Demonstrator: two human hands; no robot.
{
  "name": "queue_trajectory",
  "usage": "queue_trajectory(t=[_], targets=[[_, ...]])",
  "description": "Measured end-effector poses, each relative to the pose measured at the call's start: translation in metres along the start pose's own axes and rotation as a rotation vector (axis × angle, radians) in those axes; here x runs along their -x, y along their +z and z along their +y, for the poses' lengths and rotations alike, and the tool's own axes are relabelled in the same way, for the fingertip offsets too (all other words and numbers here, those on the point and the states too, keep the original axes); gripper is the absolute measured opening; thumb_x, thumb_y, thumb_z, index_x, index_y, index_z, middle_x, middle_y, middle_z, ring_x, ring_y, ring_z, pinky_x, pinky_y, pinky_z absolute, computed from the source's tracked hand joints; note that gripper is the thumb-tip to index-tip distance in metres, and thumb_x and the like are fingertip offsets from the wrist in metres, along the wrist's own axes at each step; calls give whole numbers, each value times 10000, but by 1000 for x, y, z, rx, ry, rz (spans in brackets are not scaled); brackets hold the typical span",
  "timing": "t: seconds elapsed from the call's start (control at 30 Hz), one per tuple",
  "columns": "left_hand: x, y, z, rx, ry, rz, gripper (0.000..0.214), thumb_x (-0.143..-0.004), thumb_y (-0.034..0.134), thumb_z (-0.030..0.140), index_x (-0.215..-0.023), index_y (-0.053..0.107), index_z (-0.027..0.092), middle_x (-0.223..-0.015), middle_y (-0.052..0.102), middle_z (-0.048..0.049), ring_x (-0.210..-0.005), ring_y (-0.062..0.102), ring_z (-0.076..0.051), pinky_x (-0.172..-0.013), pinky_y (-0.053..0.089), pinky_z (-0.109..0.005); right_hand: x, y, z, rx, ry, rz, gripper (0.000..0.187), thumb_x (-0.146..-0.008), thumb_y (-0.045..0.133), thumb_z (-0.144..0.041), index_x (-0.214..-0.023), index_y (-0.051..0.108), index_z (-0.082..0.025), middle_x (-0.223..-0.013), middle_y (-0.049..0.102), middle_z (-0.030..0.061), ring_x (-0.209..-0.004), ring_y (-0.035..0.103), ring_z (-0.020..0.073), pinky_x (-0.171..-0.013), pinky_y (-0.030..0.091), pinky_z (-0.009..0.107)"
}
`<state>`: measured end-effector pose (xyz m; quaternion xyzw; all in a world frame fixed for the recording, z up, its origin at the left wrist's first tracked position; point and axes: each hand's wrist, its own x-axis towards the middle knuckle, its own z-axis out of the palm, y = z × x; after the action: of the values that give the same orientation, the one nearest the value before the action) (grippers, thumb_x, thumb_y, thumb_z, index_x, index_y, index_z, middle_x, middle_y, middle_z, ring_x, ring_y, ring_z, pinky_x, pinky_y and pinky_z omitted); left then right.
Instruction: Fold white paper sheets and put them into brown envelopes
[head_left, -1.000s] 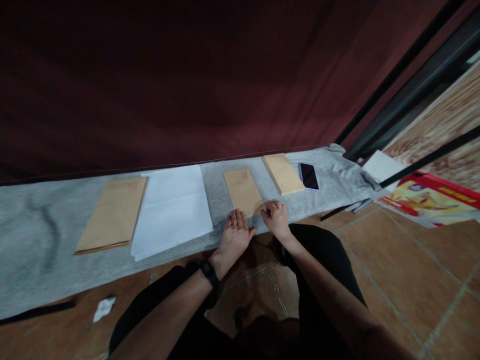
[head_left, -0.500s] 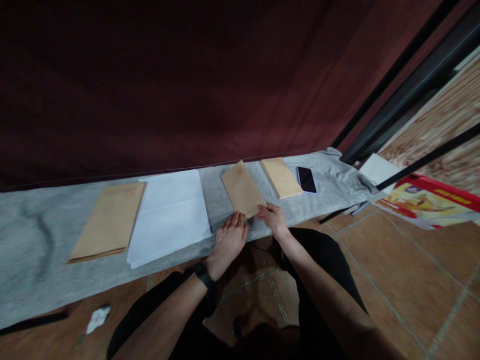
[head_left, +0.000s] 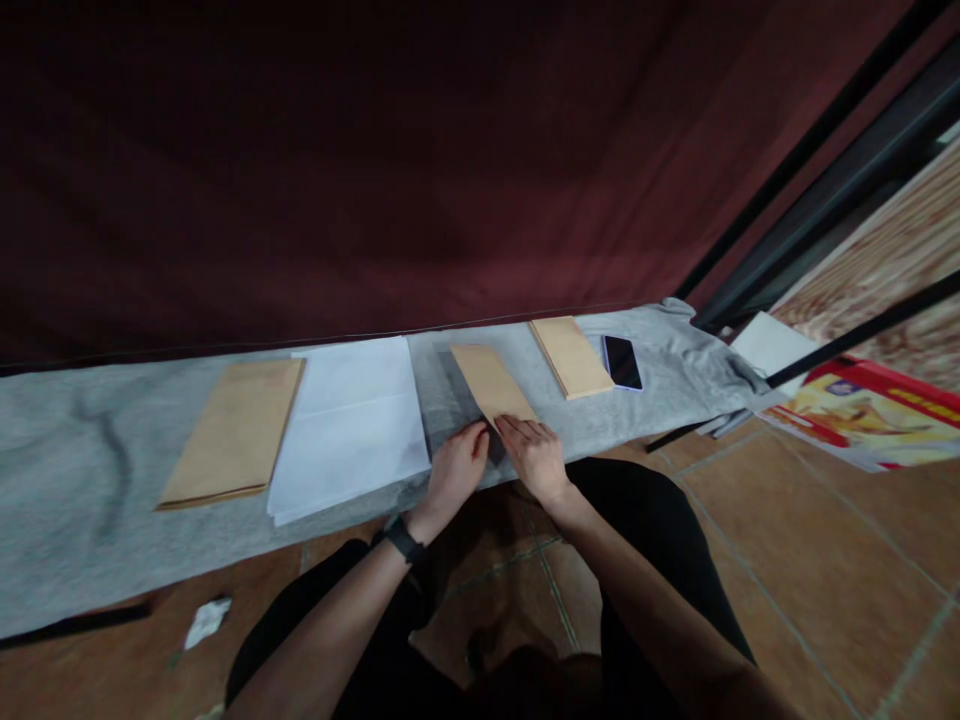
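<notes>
The brown envelope (head_left: 489,378) lies over the counter (head_left: 679,345), long axis running away from the person, far end slanting left. The right hand (head_left: 536,458) is nearer, grasping its near end; the left hand (head_left: 456,468) curls at its near-left corner, grip unclear. Left of the envelope sits white paper (head_left: 352,430); right, an envelope stack (head_left: 576,360), then a phone (head_left: 622,362).

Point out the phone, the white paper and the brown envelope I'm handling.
Phone (head_left: 622,362), head view: middle of its dark screen.
White paper (head_left: 351,428), head view: middle of the top sheet.
Brown envelope (head_left: 492,380), head view: its uncovered middle.
</notes>
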<state>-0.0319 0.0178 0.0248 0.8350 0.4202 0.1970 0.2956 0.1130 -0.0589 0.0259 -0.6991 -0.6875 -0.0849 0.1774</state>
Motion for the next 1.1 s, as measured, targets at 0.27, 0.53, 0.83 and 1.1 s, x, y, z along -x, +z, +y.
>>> queue_trajectory(t=[0.27,0.53,0.83,1.1], targets=[[18,1,5,-560,335,39,449,-955,402,107,-1389,517,107,-1456,549,-172,-1324,537,-276,-1088,441,-416,10,27,-5,-102,16,-67,313,-988,520,-159,-1235,697,-234,-1270,701,86,-1065,657,256,-938,495,418],[16,6,3,-618,345,-71,462,-936,398,54,-1380,521,83,-1387,600,-203,-1291,576,-258,-1004,509,-367,9,37,-6,-249,66,-34,383,-949,510,-102,-1274,687,-204,-1279,694,98,-1101,646,277,-1006,499,454],[14,1,5,-704,389,-124,343,-936,449,41,-1246,583,97,-1234,649,-184,-1107,653,-254,-857,556,-349,19,39,5,-448,45,-7,471,-964,466,-156,-1428,547,-165,-1466,557,122,-1395,469,235,-1178,383,438],[2,-12,-9,-729,365,-140,293,-923,464,41,-1154,621,130,-1199,657,-151,-1102,650,-251,-873,552,-358,37,24,14,-289,15,-89,502,-1054,373,-317,-1539,393,-190,-1553,459,103,-1463,381,224,-1240,266,481]])
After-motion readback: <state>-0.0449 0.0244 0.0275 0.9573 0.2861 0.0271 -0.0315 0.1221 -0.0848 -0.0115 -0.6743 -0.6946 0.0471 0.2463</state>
